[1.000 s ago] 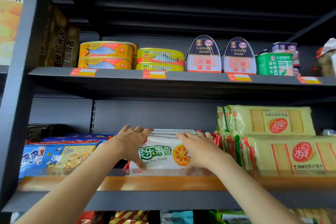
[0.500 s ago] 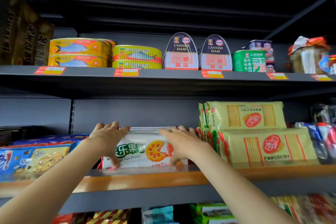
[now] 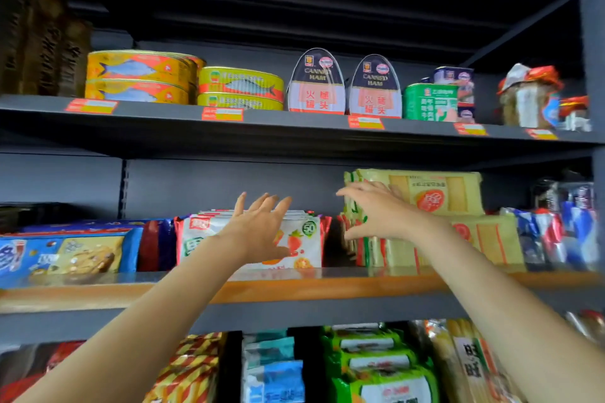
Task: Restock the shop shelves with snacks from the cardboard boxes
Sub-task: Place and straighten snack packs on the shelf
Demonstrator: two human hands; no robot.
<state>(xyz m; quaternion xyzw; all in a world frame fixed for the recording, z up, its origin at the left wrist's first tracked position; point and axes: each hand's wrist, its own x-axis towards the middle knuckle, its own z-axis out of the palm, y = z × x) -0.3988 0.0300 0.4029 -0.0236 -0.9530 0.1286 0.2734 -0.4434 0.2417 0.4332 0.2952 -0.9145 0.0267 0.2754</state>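
Nearest to us, two bare arms reach up from the bottom of the view. Under them, the low shelf is packed with bags: red and yellow striped packs (image 3: pixel 188 366), blue and white packs (image 3: pixel 273 370) and green packs (image 3: pixel 379 366).

Next comes the middle shelf with its orange front strip (image 3: pixel 327 286). The left hand (image 3: pixel 258 232) is in front of the white snack bags with fruit pictures (image 3: pixel 304 239). Its fingers are spread wide and straight, and it holds nothing. I cannot tell if it touches the bags. The right hand (image 3: pixel 376 213) is at the left end of the pale yellow cracker packs (image 3: pixel 435 193). Its fingers are apart and a little bent, with the thumb low, as if about to take hold or push. I cannot tell if it grips a pack yet.

The white snack bags stand in a neat row on this shelf, between the blue cookie boxes (image 3: pixel 65 255) on the left and the yellow packs on the right. So this spot looks filled. There is a dark gap just right of the white bags, so maybe the yellow packs need tidying next.

Farther up, the top shelf holds yellow fish tins (image 3: pixel 140 75) and dark canned ham tins (image 3: pixel 316 85).

No cardboard box can be seen, so I cannot tell how many snacks are left to put out.
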